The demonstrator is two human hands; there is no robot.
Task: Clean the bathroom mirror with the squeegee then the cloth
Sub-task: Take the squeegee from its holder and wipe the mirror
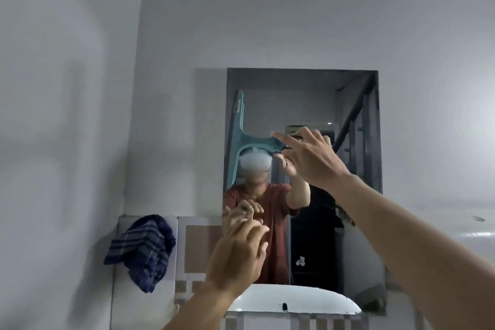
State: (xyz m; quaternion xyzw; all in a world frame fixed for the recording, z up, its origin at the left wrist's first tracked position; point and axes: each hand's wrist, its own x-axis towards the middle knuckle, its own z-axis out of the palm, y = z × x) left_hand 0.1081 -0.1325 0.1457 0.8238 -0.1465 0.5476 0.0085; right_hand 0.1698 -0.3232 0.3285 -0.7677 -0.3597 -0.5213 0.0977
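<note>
A rectangular mirror (308, 104) hangs on the grey wall above the sink. A teal squeegee (241, 139) lies against the glass with its blade upright along the mirror's left edge. My right hand (310, 158) grips its handle at mid-height, index finger stretched out. Lower down, my left hand (238, 252) hovers in front of the mirror's bottom left part, fingers spread, holding nothing. A dark blue striped cloth (142, 249) hangs on the wall to the left of the mirror.
A white sink (294, 300) sits right under the mirror. Tiled wall (198, 244) runs between the cloth and the mirror. The mirror reflects a person in a red shirt, a doorway and a stair rail.
</note>
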